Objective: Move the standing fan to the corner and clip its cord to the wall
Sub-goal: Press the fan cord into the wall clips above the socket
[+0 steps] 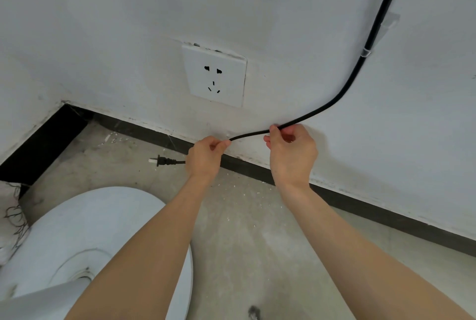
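The fan's round white base [85,237] stands on the floor at the lower left, near the corner, partly hidden by my left forearm. Its black cord [360,67] runs down the white wall from the top right and passes through a clear clip [365,53]. A second clear clip [389,23] sits beside the cord higher up. My right hand [291,152] pinches the cord low on the wall. My left hand [206,157] grips it a short way further along. The plug [163,161] hangs just left of my left hand, above the floor.
A white wall socket [216,77] sits above my hands. A dark skirting board [360,209] runs along the wall's foot and turns at the corner [64,105]. The concrete floor [257,242] has white crumbs. A patterned cloth [10,216] lies at the left edge.
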Demonstrator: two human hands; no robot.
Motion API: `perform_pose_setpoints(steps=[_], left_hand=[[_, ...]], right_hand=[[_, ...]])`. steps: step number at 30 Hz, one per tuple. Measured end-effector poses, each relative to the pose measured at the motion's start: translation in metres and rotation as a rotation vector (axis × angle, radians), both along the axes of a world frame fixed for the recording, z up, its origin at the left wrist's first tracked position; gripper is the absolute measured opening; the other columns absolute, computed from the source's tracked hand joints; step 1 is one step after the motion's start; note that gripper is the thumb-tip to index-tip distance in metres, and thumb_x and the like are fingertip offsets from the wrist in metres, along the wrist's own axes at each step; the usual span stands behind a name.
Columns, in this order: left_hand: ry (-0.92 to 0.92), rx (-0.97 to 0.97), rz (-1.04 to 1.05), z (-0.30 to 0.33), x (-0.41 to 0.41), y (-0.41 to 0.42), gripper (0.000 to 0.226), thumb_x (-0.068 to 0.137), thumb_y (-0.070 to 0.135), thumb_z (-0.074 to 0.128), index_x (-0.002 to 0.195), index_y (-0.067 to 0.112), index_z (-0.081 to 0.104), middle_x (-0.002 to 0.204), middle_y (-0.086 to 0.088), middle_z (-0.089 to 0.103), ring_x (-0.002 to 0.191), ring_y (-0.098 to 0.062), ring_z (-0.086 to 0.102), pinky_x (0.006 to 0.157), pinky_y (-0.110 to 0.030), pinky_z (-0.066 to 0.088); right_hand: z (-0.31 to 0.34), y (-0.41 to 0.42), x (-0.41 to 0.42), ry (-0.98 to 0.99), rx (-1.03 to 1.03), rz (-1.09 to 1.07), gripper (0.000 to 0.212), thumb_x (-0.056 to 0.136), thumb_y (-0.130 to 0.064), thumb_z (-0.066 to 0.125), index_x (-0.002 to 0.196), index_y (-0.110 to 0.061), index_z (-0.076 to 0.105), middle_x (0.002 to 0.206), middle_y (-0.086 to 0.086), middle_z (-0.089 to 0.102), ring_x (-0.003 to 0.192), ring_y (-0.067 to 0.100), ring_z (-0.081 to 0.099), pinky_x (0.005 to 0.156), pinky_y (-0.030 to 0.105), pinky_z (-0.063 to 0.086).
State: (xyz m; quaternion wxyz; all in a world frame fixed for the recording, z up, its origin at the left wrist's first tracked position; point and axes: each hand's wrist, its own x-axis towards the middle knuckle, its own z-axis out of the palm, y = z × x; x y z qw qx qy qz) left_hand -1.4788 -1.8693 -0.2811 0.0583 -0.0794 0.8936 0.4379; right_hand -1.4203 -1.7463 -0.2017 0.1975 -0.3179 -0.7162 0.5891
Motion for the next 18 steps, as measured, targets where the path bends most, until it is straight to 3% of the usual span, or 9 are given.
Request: perform_pose_setpoints(steps=[4,13,16,18], left_hand=[[-0.052,-0.149,-0.098,0.003,-0.005,-0.007,0.035,0.084,0.047,0.055,0.085,0.013,0.065,0.089,-0.010,0.070,0.089,-0.031,0.060,0.078,-0.038,0.046],[0.440,-0.649,-0.387,0.039,-0.023,-0.028,0.011,0.089,0.014,0.053,0.088,0.007,0.062,0.089,-0.010,0.070,0.082,-0.030,0.060,0.086,-0.030,0.021],[0.536,-0.731,-0.383,0.043,-0.016,-0.027,0.008,0.082,0.009,0.064,0.075,0.004,0.062,0.068,-0.011,0.069,0.068,-0.030,0.062,0.090,-0.036,0.034],[0.633,-0.786,-0.366,0.046,-0.009,-0.027,0.019,0.071,0.009,0.075,0.061,0.006,0.059,0.049,-0.007,0.062,0.049,-0.027,0.057,0.081,-0.034,0.047]], right_hand=[[-0.003,0.003,0.001,-0.046,0.086,0.010,0.024,0.084,-0.015,0.056,0.063,-0.017,0.047,0.064,0.002,0.057,0.076,0.034,0.066,0.077,0.049,0.054],[-0.008,0.007,0.010,-0.137,0.047,-0.035,0.026,0.085,-0.016,0.054,0.060,-0.018,0.046,0.063,0.005,0.061,0.072,0.031,0.068,0.069,0.040,0.055],[-0.007,0.011,0.012,-0.138,0.058,-0.025,0.026,0.085,-0.017,0.055,0.060,-0.018,0.047,0.059,0.000,0.059,0.072,0.029,0.068,0.070,0.039,0.055],[-0.007,0.012,0.013,-0.129,0.065,-0.010,0.027,0.085,-0.017,0.057,0.059,-0.019,0.048,0.057,-0.003,0.058,0.072,0.029,0.067,0.073,0.043,0.055]])
